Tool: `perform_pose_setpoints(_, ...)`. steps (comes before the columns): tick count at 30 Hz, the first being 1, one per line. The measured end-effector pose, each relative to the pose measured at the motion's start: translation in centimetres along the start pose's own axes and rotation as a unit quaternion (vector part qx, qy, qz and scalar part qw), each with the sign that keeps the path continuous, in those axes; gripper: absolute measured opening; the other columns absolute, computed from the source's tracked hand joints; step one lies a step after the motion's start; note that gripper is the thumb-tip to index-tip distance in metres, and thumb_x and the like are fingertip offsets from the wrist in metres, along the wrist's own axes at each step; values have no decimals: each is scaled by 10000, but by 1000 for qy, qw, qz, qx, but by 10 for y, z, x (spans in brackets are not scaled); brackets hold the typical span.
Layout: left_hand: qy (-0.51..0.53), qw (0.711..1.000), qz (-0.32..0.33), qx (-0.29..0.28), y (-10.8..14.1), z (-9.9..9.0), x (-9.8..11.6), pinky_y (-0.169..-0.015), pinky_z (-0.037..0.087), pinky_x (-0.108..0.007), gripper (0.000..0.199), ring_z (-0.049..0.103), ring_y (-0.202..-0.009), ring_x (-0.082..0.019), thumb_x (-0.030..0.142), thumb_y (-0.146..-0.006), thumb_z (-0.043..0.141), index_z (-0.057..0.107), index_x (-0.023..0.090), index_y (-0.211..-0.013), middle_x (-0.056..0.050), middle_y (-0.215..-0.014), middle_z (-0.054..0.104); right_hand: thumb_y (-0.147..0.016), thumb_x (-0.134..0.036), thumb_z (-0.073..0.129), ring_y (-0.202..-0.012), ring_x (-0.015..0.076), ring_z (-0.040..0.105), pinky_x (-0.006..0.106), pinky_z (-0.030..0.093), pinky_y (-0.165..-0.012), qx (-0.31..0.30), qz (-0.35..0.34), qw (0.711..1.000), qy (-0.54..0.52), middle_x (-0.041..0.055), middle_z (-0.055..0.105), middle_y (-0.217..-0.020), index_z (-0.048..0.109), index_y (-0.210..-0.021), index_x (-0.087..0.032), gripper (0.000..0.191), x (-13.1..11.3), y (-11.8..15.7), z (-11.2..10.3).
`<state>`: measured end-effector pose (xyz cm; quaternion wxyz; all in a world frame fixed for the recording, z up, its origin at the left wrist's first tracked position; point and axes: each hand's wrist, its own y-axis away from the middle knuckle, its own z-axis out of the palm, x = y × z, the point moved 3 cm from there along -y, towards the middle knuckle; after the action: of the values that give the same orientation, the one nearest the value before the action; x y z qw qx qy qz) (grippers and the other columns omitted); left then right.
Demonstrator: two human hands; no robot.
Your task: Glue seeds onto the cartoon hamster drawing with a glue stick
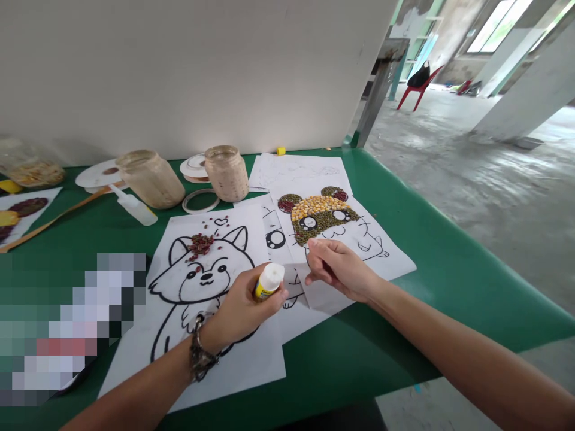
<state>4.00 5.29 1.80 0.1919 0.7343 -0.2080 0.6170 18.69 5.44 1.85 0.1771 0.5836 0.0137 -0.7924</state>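
My left hand [245,305] is wrapped round a glue stick [269,281] with a white top and yellow label, above the fox drawing [224,359]. Red and green beans [200,244] lie in a loose pile on the fox's head. My right hand [336,266] is closed, fingers curled, over the lower part of the hamster drawing [395,260]; whether it pinches anything is hidden. Yellow kernels [317,207] and green beans cover the hamster's upper head, with red beans in its ears. Another drawing [274,239] lies partly under both sheets.
Two jars [150,179] [227,173], a white glue bottle [136,208], tape rolls [200,201] and a yellow cap [281,151] stand or lie along the back. At left are a clear container [33,167] and another picture [27,215]. A red chair [420,90] stands beyond the green table [471,287].
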Motion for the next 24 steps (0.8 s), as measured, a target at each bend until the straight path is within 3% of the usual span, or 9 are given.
perform_pose_setpoints(2,-1,1000,-3,0,0,0,0,-357,238,-171,132,274,-387,-46,256,-666,504,427,181,-591,86,-443,347,-693,-347,646,-315,-23,367,181,521,-573,-7,0,1000,-12,-113,499,-432,467,-578,-163,281,0,-1,0)
perform_pose_setpoints(4,-4,1000,-4,1,0,0,-1,-358,235,-173,141,274,-389,-48,258,-667,504,418,183,-584,84,-444,341,-629,-254,707,-358,-18,428,177,514,-578,-13,-5,1000,-11,-108,554,-508,433,-627,-172,285,1,-1,1)
perform_pose_setpoints(8,-1,1000,0,-3,0,0,-1,-367,246,-176,138,288,-395,-51,254,-670,502,417,183,-587,82,-450,342,-732,-310,598,-260,-11,326,181,475,-465,-52,5,998,41,-109,559,-454,458,-723,-180,192,1,1,3)
perform_pose_setpoints(10,5,1000,3,-6,0,0,-1,-371,245,-175,133,286,-400,-49,245,-674,500,418,181,-593,82,-457,342,-783,-365,520,-242,-4,281,184,476,-466,-49,6,997,52,-129,487,-377,496,-753,-175,193,1,2,4)
perform_pose_setpoints(14,12,1000,0,-13,0,0,-1,-376,234,-180,133,268,-402,-48,238,-686,495,412,181,-600,85,-462,335,-804,-451,462,-263,8,197,210,508,-532,-26,0,998,58,-144,276,-267,418,-527,-189,383,2,3,3)
perform_pose_setpoints(18,17,1000,20,-9,-1,-1,-2,-440,302,-200,91,324,-463,-66,224,-694,490,425,177,-651,63,-540,379,-793,-494,462,-241,-1,180,231,513,-539,-13,-15,998,52,-125,275,-250,296,-407,-198,514,0,3,2)
perform_pose_setpoints(21,38,998,51,-2,0,-2,-2,-551,377,-240,68,416,-575,-105,245,-744,439,431,178,-745,23,-651,445,-681,-405,646,-292,-10,327,212,511,-579,17,-32,999,15,-113,460,-372,440,-503,-173,358,-4,1,-1)
perform_pose_setpoints(24,6,998,50,24,0,-2,-6,-680,397,-278,110,459,-727,-142,254,-834,340,425,185,-836,-19,-776,480,-535,-270,770,-418,10,481,145,440,-474,39,-56,998,2,-77,569,-501,512,-576,-159,283,-10,0,-2)
